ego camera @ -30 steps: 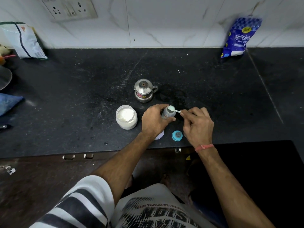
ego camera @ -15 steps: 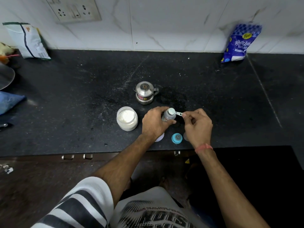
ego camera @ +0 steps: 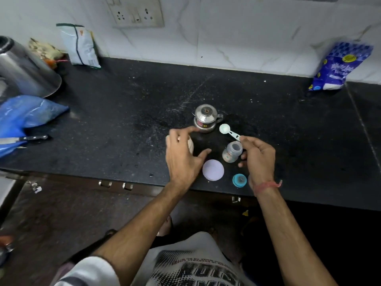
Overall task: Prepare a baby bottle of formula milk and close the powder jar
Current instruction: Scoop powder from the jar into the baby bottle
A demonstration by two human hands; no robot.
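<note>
The small clear baby bottle (ego camera: 232, 151) stands uncapped on the black counter (ego camera: 123, 124). My right hand (ego camera: 258, 159) pinches the handle of a pale scoop (ego camera: 226, 130), whose bowl hovers beyond the bottle near a small steel pot (ego camera: 205, 118). My left hand (ego camera: 183, 155) is spread open over the powder jar (ego camera: 190, 143), hiding most of it; I cannot tell whether it touches the jar. The jar's white lid (ego camera: 213, 169) lies flat near the counter's front edge. The blue bottle cap with teat (ego camera: 239, 180) sits to the lid's right.
A blue sugar bag (ego camera: 338, 67) leans on the back wall at right. At left are a white pouch (ego camera: 81, 46), a steel vessel (ego camera: 22, 71), a blue plastic bag (ego camera: 26, 114) and a knife (ego camera: 26, 138). The counter's front edge runs just below the lid.
My left hand let go of the bottle and moved left over the powder jar. My right hand lifted the scoop off the bottle's mouth. The camera view shifted left.
</note>
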